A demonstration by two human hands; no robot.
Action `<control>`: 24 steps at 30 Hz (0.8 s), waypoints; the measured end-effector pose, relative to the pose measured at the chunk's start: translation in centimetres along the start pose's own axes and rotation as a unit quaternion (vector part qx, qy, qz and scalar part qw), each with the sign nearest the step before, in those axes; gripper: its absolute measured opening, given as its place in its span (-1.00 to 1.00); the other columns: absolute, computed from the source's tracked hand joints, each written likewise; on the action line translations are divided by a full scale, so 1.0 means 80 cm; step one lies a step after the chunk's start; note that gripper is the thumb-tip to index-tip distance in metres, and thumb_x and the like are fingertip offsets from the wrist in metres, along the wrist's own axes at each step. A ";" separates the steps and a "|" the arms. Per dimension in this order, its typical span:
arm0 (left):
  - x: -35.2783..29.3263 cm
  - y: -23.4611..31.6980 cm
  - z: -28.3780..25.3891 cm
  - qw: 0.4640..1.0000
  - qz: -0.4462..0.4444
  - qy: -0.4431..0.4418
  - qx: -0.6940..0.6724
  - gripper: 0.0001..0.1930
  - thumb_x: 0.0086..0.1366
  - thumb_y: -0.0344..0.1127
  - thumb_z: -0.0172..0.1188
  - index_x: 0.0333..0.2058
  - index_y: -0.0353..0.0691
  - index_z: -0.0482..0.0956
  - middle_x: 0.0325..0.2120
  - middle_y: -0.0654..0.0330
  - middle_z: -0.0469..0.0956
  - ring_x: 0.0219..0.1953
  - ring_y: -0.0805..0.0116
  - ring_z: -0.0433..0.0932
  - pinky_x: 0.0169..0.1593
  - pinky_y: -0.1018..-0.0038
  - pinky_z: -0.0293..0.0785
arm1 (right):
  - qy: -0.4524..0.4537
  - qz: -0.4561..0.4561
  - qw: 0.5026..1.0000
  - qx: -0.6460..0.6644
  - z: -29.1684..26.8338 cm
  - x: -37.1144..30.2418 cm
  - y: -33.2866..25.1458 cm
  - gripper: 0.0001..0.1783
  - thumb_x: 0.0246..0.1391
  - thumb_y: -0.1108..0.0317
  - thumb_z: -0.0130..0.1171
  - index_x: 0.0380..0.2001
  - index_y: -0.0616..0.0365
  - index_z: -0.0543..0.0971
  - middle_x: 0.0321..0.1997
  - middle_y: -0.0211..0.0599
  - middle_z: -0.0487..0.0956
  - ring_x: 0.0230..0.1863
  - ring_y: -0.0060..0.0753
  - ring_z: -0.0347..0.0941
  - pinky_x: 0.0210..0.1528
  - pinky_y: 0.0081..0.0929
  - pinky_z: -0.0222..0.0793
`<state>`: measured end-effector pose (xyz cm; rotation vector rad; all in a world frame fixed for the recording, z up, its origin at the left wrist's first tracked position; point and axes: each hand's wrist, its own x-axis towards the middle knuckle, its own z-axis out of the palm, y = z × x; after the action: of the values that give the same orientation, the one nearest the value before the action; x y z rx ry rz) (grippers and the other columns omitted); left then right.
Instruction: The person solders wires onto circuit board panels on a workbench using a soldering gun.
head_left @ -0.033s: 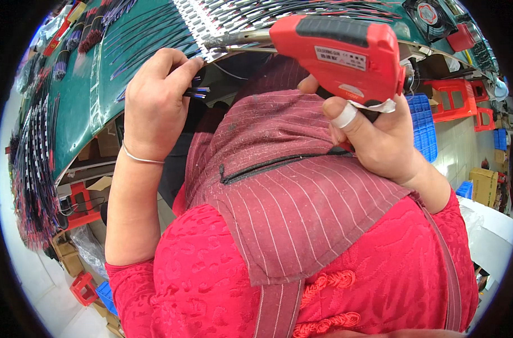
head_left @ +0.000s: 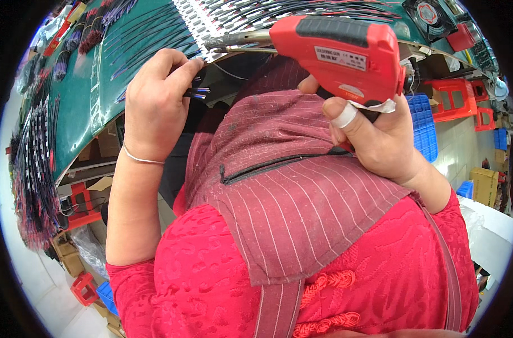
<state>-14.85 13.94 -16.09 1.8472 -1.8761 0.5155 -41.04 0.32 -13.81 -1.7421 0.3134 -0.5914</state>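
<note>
My right hand (head_left: 374,132), a white wrap round its thumb, grips a red and black soldering gun (head_left: 335,56). Its metal barrel points left, and the tip lies close to my left fingertips, beside rows of small white parts (head_left: 195,25) at the bench's front edge. My left hand (head_left: 158,101) is closed with thumb and forefinger pinched at that edge. A few dark wires (head_left: 197,92) with bare ends stick out from under its curled fingers. Whether the tip touches a joint I cannot tell.
The green bench top (head_left: 79,107) carries many thin wires. A thick bundle of wires (head_left: 34,169) hangs over its left side. A black fan (head_left: 429,19) sits at the back right. Red stools (head_left: 456,98) and a blue crate (head_left: 424,127) stand on the right.
</note>
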 end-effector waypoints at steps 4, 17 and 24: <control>-0.001 0.003 -0.001 1.000 -0.008 -0.003 -0.005 -0.57 -0.09 -0.71 0.20 -0.20 -0.20 0.67 -0.38 0.15 0.51 -0.37 0.20 0.56 -0.30 0.37 0.50 | -0.006 -0.002 1.000 0.001 -0.002 -0.001 0.003 -0.65 0.25 0.44 0.12 0.08 0.26 0.46 -0.02 -0.20 0.60 -0.53 -0.74 0.36 -0.50 -0.70 0.34; -0.004 0.002 -0.008 0.999 0.019 0.002 0.035 -0.53 -0.12 -0.71 0.16 -0.17 -0.19 0.67 -0.36 0.16 0.53 -0.33 0.18 0.55 -0.23 0.35 0.48 | 0.007 -0.007 1.000 0.006 -0.005 -0.004 -0.001 -0.65 0.24 0.44 0.12 0.09 0.23 0.47 -0.04 -0.23 0.61 -0.54 -0.77 0.35 -0.51 -0.73 0.34; -0.019 -0.004 -0.037 0.998 0.007 0.023 0.053 -0.64 0.16 -0.69 0.11 -0.10 -0.24 0.64 -0.29 0.09 0.62 -0.27 0.21 0.61 -0.16 0.39 0.50 | 0.031 0.018 0.999 0.035 -0.014 0.000 -0.009 -0.70 0.17 0.52 0.23 -0.02 0.26 0.53 -0.11 -0.25 0.65 -0.11 -0.49 0.57 -0.02 -0.47 0.48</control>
<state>-14.40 16.83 -14.49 1.8732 -1.8660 0.6677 -41.72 -0.42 -12.97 -1.6488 0.3632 -0.6238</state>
